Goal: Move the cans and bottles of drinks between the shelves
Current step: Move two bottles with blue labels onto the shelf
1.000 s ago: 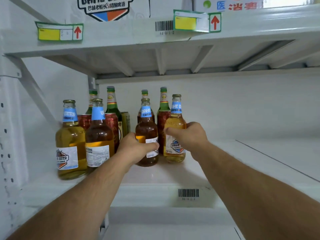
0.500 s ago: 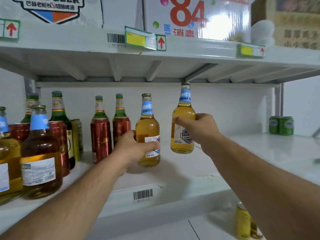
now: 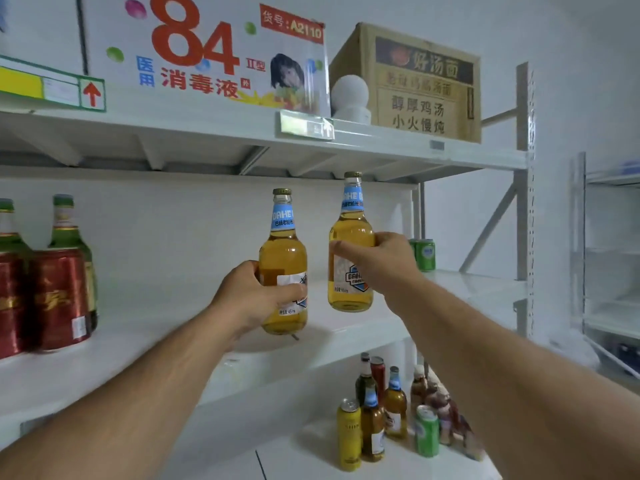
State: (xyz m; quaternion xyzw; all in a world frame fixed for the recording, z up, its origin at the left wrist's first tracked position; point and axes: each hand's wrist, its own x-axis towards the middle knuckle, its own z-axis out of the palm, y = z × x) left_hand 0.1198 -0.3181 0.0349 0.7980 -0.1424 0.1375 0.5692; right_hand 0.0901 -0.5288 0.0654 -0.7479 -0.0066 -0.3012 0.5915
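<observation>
Fingers [image 3: 294, 289] of the left hand [image 3: 249, 299] wrap the belly of one amber bottle [image 3: 283, 268], while the right hand [image 3: 377, 261] clasps a second bottle [image 3: 350, 244] round its label. Both bottles now hang clear of the middle shelf [image 3: 145, 344], carried rightward in half a second, away from the red cans [image 3: 59, 299] and green bottles [image 3: 65, 226] they stood among a second ago. The right bottle rides higher, its cap close under the top shelf [image 3: 207, 133]. Below, a cluster of cans and bottles [image 3: 391, 414] waits on the lower shelf [image 3: 304, 455]; farther off, green cans [image 3: 425, 254] stand at the middle shelf's right end. Judging by the drift, a set-down lies ahead, either beside those green cans or on the lower shelf.
</observation>
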